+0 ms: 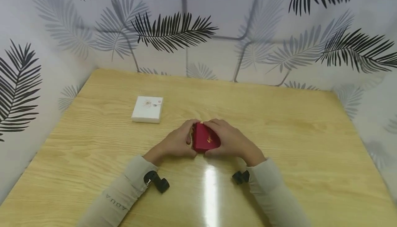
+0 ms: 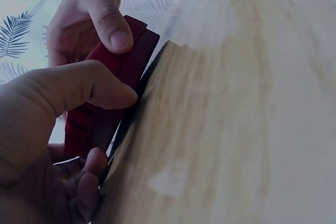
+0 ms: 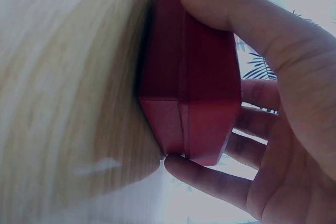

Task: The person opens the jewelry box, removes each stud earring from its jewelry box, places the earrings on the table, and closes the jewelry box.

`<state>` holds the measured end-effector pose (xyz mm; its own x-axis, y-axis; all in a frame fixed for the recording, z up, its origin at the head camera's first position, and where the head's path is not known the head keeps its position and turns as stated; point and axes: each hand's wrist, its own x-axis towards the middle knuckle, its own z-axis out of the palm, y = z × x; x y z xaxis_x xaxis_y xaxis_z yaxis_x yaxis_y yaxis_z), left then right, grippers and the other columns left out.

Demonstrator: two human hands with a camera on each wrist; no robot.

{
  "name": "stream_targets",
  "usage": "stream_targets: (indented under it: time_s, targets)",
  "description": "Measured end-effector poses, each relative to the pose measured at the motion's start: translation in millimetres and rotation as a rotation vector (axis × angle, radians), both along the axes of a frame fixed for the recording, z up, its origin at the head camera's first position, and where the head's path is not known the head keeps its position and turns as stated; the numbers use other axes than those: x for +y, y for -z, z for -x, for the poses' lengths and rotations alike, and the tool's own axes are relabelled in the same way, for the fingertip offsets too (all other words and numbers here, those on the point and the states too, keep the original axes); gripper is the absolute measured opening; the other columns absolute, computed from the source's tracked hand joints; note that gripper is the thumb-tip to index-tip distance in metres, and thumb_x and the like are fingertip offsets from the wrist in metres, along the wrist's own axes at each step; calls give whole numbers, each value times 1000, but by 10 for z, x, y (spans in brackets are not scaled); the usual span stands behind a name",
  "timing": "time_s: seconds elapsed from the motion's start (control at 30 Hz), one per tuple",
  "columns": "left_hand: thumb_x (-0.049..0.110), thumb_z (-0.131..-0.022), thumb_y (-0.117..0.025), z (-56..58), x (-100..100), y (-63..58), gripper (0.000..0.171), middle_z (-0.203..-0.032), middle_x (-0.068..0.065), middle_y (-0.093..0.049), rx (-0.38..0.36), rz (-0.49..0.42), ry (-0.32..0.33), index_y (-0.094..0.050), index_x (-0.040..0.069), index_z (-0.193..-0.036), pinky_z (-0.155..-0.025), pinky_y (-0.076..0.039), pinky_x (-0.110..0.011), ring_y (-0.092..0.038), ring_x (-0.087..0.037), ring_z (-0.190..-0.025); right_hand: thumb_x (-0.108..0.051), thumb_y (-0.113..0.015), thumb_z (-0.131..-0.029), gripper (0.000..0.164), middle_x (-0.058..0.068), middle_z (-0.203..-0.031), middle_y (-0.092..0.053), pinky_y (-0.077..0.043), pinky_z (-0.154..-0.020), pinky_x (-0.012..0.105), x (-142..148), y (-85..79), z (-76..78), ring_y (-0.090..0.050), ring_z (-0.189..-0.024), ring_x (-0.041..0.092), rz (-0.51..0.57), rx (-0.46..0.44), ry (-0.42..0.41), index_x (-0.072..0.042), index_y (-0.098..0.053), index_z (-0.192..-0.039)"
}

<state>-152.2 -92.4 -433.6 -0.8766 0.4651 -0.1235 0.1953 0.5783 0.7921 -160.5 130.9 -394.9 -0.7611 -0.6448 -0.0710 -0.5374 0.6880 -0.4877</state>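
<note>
A small red box (image 1: pixel 204 139) with gold lettering on its top sits at the middle of the table, between both hands. My left hand (image 1: pixel 176 142) grips its left end, thumb on the near side and fingers round the far side. On the other end, my right hand (image 1: pixel 232 142) holds the box the same way. A seam between lid and base runs along the red box (image 3: pixel 210 72) in the right wrist view. Beside the box's left end, a yellowish-brown thing (image 1: pixel 191 137) shows by the left palm, mostly hidden by the hand.
A flat white square box (image 1: pixel 147 109) with a flower print lies farther back on the left of the wooden table (image 1: pixel 279 127). Behind the table hangs a pale leaf-patterned curtain (image 1: pixel 214 58). A black wrist device (image 1: pixel 156 181) sticks out from the left sleeve.
</note>
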Motion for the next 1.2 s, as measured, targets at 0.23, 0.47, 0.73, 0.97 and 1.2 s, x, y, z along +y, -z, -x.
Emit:
stream_targets:
  time_s: [0.23, 0.47, 0.73, 0.97, 1.2]
  targets:
    - [18, -66, -91, -73, 1, 102, 104, -107, 0, -56, -4, -12, -11, -32, 22, -151, -73, -46, -29, -53, -14, -87, -39, -87, -73, 90, 6, -141, -55, -51, -99, 42, 7, 78, -75, -53, -122, 21, 8, 20, 0, -10, -46, -147]
    - [18, -66, -91, -102, -61, 90, 101, -101, 0, -56, 26, -9, -6, -35, 19, -150, -71, -46, -26, -52, -14, -85, -42, -86, -71, 89, 3, -139, -55, -53, -95, 44, -49, 109, -72, -54, -120, 19, 1, 36, -1, -14, -47, -146]
    - [21, -68, -90, -31, 0, 14, 102, -98, 0, -56, 80, 25, 16, -32, 18, -152, -71, -46, -26, -52, -13, -86, -43, -87, -70, 88, 0, -138, -56, -54, -93, 44, 29, 39, -11, -55, -119, 17, -4, 62, 28, -17, -49, -145]
    - [21, -67, -91, -24, -9, 2, 93, -102, 0, -57, 45, 8, 20, -39, 13, -143, -71, -46, -26, -52, -13, -86, -47, -85, -71, 89, 1, -142, -54, -53, -92, 49, 14, 9, -34, -51, -126, 19, -27, 71, 16, -18, -47, -147]
    - [22, -67, -90, -19, -13, 9, 88, -103, 0, -57, 43, -13, 28, -40, 15, -139, -75, -47, -29, -52, -15, -88, -48, -85, -71, 88, -1, -141, -54, -53, -94, 48, 19, -3, -30, -48, -128, 18, -5, 63, 16, -20, -48, -146]
